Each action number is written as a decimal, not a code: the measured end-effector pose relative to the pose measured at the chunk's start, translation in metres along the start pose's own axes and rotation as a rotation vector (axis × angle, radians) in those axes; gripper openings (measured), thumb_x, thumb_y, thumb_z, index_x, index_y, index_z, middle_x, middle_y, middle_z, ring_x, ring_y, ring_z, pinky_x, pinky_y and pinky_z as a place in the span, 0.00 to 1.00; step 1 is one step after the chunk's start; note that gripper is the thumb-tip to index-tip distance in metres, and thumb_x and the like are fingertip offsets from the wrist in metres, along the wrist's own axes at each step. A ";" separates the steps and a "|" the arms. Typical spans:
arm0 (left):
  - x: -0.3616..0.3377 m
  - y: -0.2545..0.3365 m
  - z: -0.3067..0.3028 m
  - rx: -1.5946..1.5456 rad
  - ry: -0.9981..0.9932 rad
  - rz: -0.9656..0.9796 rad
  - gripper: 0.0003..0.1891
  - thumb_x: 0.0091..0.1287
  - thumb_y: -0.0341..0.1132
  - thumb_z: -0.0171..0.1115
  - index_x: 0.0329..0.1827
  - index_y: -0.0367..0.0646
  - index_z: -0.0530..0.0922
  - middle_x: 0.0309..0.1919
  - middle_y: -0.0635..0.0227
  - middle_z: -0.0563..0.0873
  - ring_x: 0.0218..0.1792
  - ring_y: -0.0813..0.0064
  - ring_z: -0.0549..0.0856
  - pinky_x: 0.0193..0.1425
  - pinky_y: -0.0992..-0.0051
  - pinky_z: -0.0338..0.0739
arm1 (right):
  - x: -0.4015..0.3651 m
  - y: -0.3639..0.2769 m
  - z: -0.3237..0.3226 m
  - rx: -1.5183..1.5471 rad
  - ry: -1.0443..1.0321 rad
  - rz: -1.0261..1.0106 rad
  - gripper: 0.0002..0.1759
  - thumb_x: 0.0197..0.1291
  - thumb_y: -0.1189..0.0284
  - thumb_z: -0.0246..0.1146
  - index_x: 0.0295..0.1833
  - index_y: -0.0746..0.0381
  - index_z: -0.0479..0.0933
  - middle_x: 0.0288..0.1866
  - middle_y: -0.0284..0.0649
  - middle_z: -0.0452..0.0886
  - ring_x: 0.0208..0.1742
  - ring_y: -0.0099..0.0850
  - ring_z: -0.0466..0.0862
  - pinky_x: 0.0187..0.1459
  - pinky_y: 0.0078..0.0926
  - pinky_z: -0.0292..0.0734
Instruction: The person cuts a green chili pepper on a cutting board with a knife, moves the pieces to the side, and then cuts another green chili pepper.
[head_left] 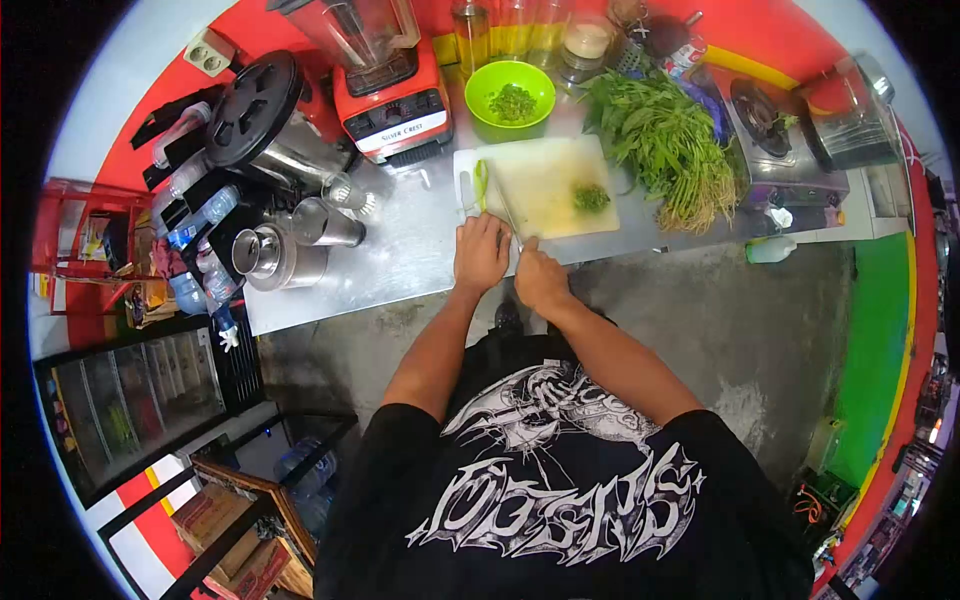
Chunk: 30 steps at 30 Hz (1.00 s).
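Observation:
My left hand [482,252] is at the lower left of the white cutting board [540,165], its fingers closed on the lower end of a green chili [482,186]. Just right of it, my right hand [542,280] is wrapped round the handle of a knife [508,205], whose blade points up and left across the board beside the chili. A small pile of chopped greens [590,198] lies on the board's right side. Behind the board stands a lime-green bowl [510,125] with chopped greens inside.
Leafy greens with roots [650,130] lie right of the board, near a gas stove [790,160]. A red blender [395,110] stands behind on the left. Steel cups, a steel pitcher [280,258] and a large lidded pot [290,150] are at the left.

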<state>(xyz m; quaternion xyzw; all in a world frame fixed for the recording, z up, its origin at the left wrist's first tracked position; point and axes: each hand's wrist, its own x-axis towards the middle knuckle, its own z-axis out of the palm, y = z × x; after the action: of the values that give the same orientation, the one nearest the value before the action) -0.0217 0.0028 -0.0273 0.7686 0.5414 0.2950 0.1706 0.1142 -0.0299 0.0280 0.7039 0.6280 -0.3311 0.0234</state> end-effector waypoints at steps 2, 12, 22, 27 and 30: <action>-0.001 0.000 0.000 0.007 -0.011 0.000 0.04 0.69 0.33 0.63 0.43 0.46 0.78 0.43 0.64 0.81 0.48 0.55 0.77 0.53 0.57 0.67 | 0.006 0.004 0.001 0.017 0.055 -0.072 0.19 0.67 0.75 0.53 0.61 0.75 0.69 0.54 0.67 0.84 0.58 0.61 0.85 0.58 0.53 0.80; 0.000 -0.002 0.000 0.041 -0.052 -0.010 0.05 0.71 0.35 0.61 0.44 0.45 0.78 0.44 0.64 0.79 0.49 0.57 0.76 0.55 0.57 0.67 | -0.002 -0.004 0.000 0.045 0.003 0.026 0.19 0.67 0.76 0.55 0.60 0.75 0.68 0.54 0.69 0.83 0.57 0.62 0.85 0.58 0.54 0.80; -0.004 0.004 0.000 0.034 0.030 0.022 0.06 0.70 0.36 0.62 0.45 0.47 0.79 0.43 0.64 0.80 0.49 0.56 0.76 0.54 0.57 0.65 | 0.017 0.013 0.005 0.081 0.057 -0.023 0.21 0.67 0.74 0.53 0.62 0.72 0.68 0.55 0.68 0.83 0.56 0.63 0.85 0.59 0.56 0.78; 0.007 0.006 0.013 0.194 0.018 0.027 0.11 0.70 0.40 0.63 0.52 0.48 0.80 0.51 0.63 0.78 0.58 0.56 0.75 0.62 0.51 0.64 | 0.018 0.041 -0.020 0.053 0.109 0.061 0.22 0.65 0.72 0.55 0.63 0.69 0.68 0.53 0.66 0.84 0.54 0.62 0.85 0.57 0.55 0.80; 0.025 0.015 0.027 0.220 0.041 0.045 0.12 0.70 0.41 0.64 0.52 0.47 0.80 0.51 0.64 0.79 0.57 0.57 0.75 0.62 0.52 0.64 | 0.026 0.065 -0.038 0.055 0.136 0.089 0.20 0.65 0.73 0.56 0.61 0.69 0.71 0.53 0.64 0.85 0.54 0.61 0.86 0.57 0.55 0.80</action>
<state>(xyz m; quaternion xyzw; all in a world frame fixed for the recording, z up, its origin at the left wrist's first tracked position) 0.0120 0.0227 -0.0325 0.7885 0.5564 0.2534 0.0674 0.1889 -0.0040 0.0200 0.7525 0.5867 -0.2984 -0.0241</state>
